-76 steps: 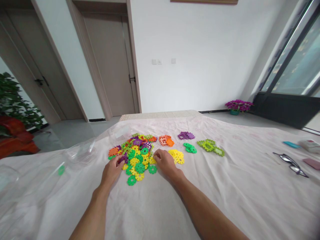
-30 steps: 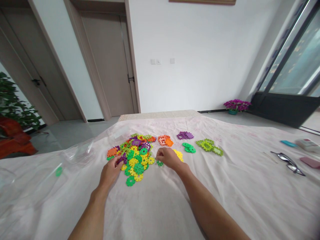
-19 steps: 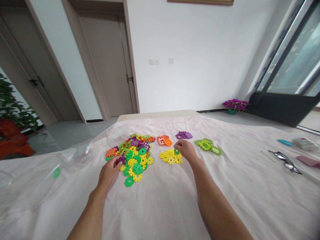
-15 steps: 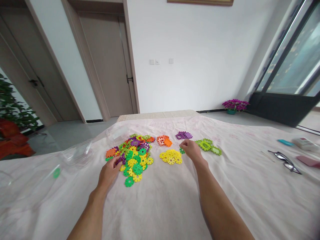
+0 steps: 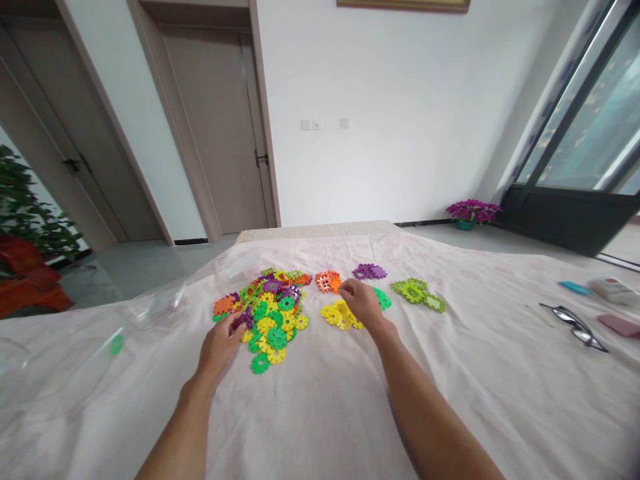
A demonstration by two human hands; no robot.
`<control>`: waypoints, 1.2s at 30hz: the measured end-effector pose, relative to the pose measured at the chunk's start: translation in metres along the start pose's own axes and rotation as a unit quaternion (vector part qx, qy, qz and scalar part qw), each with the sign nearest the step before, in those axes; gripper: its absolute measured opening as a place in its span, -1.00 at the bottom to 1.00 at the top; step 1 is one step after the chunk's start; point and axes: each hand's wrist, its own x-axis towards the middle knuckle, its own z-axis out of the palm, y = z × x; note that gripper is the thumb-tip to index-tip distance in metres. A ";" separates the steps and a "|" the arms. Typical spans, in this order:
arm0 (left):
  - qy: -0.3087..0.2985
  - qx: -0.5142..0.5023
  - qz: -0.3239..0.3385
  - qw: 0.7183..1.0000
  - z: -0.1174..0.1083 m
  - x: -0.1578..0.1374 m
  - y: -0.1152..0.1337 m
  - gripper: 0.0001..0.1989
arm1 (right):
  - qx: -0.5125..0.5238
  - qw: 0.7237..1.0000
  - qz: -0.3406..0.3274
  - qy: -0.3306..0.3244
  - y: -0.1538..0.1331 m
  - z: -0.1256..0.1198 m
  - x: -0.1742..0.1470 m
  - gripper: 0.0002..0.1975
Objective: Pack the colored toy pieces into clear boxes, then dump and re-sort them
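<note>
A mixed pile of plastic interlocking discs (image 5: pixel 277 338) lies on the cloth, yellow and green in front, purple, orange and lime behind. At its left edge my left hand (image 5: pixel 221 335) is closed on a purple toothed piece (image 5: pixel 245 319). My right hand (image 5: pixel 361 301) hovers over the small yellow group (image 5: pixel 336 315), fingers curled together; whatever they hold, if anything, is hidden. Just beyond that hand are green discs (image 5: pixel 383 299), partly covered by it. An orange group (image 5: pixel 326 281), a purple group (image 5: pixel 369 271) and a lime-green group (image 5: pixel 417 294) lie apart.
Clear plastic containers (image 5: pixel 155 305) stand at the left, with a green disc (image 5: pixel 116 344) by them. Glasses (image 5: pixel 575 327), a blue item (image 5: pixel 575 287), a white pack (image 5: pixel 614 291) and a dark pink item (image 5: pixel 619 325) lie at the right on the pale cloth (image 5: pixel 310 413).
My right hand has moved left from the green discs to above the yellow group, uncovering more of the green. My left hand stays at the pile with the purple piece.
</note>
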 end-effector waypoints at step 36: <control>-0.002 0.002 -0.008 1.000 -0.002 0.000 0.005 -0.57 | 0.013 0.955 -0.221 -0.197 -0.088 0.072 -0.069 -0.90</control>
